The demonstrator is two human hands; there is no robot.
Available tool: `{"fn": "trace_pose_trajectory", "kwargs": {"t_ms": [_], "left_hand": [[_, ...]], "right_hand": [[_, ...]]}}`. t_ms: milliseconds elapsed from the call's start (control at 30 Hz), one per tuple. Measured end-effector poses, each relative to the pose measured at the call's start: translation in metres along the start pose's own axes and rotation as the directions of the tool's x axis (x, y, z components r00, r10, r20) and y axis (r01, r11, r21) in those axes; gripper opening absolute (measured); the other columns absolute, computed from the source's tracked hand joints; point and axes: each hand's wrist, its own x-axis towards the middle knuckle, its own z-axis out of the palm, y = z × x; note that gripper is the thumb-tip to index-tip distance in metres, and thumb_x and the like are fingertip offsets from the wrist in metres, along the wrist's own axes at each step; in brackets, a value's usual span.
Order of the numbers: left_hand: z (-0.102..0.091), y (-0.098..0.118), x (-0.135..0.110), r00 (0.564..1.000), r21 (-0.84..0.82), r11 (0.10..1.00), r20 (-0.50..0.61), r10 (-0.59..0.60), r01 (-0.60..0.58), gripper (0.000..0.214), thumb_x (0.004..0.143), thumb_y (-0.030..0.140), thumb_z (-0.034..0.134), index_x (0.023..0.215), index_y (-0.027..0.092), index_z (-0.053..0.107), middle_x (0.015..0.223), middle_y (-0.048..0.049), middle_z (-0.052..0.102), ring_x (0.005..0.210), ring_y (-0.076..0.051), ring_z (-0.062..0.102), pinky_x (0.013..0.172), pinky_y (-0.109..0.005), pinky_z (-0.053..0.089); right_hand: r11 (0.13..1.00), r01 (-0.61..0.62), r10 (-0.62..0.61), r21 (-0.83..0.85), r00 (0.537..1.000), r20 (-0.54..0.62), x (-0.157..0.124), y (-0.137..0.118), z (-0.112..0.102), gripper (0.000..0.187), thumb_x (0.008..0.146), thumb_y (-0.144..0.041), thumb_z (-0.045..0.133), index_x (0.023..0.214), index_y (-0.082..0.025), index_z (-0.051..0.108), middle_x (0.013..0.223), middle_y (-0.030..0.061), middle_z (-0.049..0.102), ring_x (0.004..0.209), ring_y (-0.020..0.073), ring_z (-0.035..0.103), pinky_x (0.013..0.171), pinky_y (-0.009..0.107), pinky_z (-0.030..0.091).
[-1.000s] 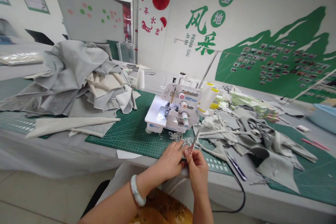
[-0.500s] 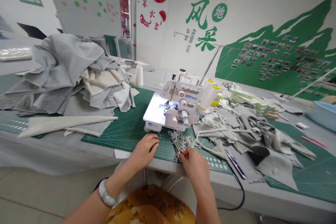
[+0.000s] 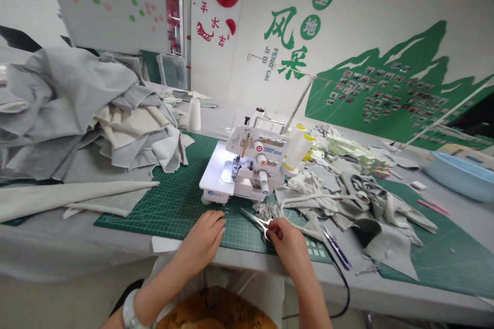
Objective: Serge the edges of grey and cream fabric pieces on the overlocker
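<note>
one hand [image 3: 286, 239], the right, holds scissors [image 3: 255, 219].

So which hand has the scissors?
The right hand: its fingers grip the scissors; the left hand, bangle on its arm, is apart from them.

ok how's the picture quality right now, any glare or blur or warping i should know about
Head view: glare whitens the sewing machine's bed; same head view: the whiteboard looks skewed, probably wide-lens stretch; also head view: the wall photos are too small and soft to make out, while the scissors keep a readable outline.
</note>
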Motion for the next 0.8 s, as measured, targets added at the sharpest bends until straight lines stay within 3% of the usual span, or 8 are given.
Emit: {"fn": "trace_pose_trajectory", "kwargs": {"t_ms": [133,400,500,633,733,800], "left_hand": [[0.001,-0.001,0.0,1.0,0.016,1.0,-0.008,0.003,-0.003,0.025,0.091,0.015,0.042,0.107,0.016,0.062,0.112,-0.0101,0.062,0.106,-0.023,0.055,0.094,-0.042,0.05],[0.0,0.002,0.001,1.0,0.032,0.999,-0.009,-0.016,0.016,0.025,0.091,0.015,0.043,0.107,0.016,0.061,0.111,-0.0093,0.062,0.104,-0.023,0.056,0.092,-0.041,0.05],[0.0,0.004,0.001,1.0,0.032,0.999,0.007,-0.029,0.029,0.024,0.091,0.014,0.043,0.108,0.016,0.06,0.111,-0.0092,0.061,0.104,-0.023,0.055,0.092,-0.041,0.05],[-0.001,0.004,0.001,1.0,0.033,0.999,0.011,-0.029,0.029,0.023,0.091,0.014,0.043,0.108,0.015,0.059,0.11,-0.0095,0.061,0.103,-0.023,0.055,0.091,-0.041,0.05],[-0.001,0.004,0.002,1.0,0.032,0.999,0.001,-0.016,0.016,0.023,0.091,0.014,0.043,0.107,0.015,0.06,0.11,-0.0098,0.061,0.102,-0.023,0.055,0.091,-0.042,0.05],[-0.002,0.003,0.002,1.0,0.031,0.999,0.0,-0.007,0.007,0.023,0.091,0.014,0.043,0.107,0.015,0.06,0.11,-0.01,0.06,0.102,-0.023,0.055,0.09,-0.042,0.05]], "right_hand": [[0.999,0.003,-0.005,-0.036,0.998,-0.064,0.001,0.016,-0.008,0.01,0.075,-0.022,0.057,0.079,-0.024,0.066,0.077,0.002,0.068,0.065,0.0186,0.059,0.059,0.027,0.038],[0.996,0.063,-0.064,0.066,0.998,0.015,-0.008,0.042,-0.029,0.017,0.081,-0.033,0.057,0.089,-0.027,0.07,0.088,0.0024,0.07,0.061,0.0171,0.058,0.061,0.029,0.043],[0.995,0.05,-0.039,0.089,0.992,-0.118,0.0,0.052,-0.034,0.023,0.084,-0.04,0.052,0.084,-0.023,0.068,0.093,0.005,0.069,0.061,0.0167,0.057,0.066,0.03,0.045],[0.994,-0.103,0.085,-0.039,0.942,-0.325,0.031,0.079,-0.037,0.029,0.078,-0.039,0.049,0.089,-0.019,0.066,0.089,0.0096,0.068,0.076,0.0245,0.059,0.076,0.038,0.043],[0.995,-0.084,0.098,0.053,0.93,-0.354,0.057,0.099,-0.036,0.039,0.067,-0.036,0.053,0.097,-0.015,0.066,0.112,0.0158,0.065,0.104,0.0313,0.055,0.093,0.044,0.037],[0.99,-0.086,0.119,0.112,0.935,-0.334,0.068,0.109,-0.036,0.042,0.064,-0.035,0.053,0.099,-0.015,0.067,0.111,0.0151,0.066,0.104,0.0307,0.056,0.094,0.044,0.037]]}}
